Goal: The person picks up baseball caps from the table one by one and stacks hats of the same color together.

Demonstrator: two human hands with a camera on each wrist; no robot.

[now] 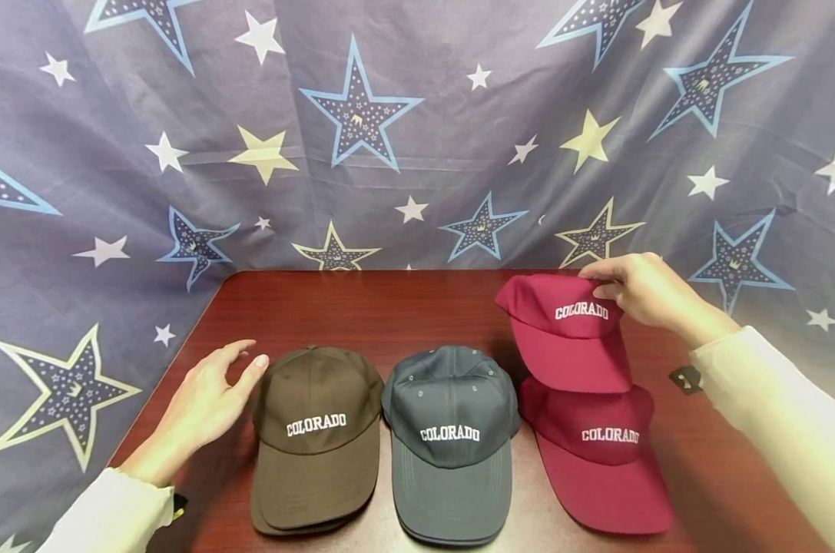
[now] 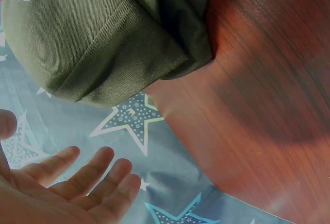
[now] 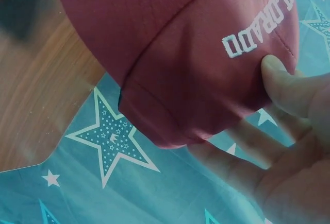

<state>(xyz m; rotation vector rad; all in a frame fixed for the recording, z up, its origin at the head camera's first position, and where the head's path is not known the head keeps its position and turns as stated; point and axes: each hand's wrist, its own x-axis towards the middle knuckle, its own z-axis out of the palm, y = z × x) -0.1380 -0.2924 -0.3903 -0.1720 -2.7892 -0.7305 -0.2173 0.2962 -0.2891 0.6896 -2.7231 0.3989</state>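
Note:
My right hand [image 1: 641, 292] pinches the crown of a red cap [image 1: 569, 338] with white COLORADO lettering, thumb in front and fingers behind. This cap is raised and tilted; its brim overlaps a second red cap [image 1: 611, 461] lying on the table. In the right wrist view the thumb presses the held cap [image 3: 206, 69] beside the lettering. My left hand [image 1: 206, 395] is beside the brown cap [image 1: 316, 430], fingers extended and holding nothing. From the left wrist, a gap shows between those fingers [image 2: 108, 183] and the brown cap [image 2: 93, 38].
A grey-blue COLORADO cap [image 1: 452, 438] lies between the brown and red ones. Doubled brim edges show under the brown and grey-blue caps. The reddish wooden table [image 1: 362, 307] ends at a star-patterned cloth [image 1: 417, 184] hanging behind it and at the left.

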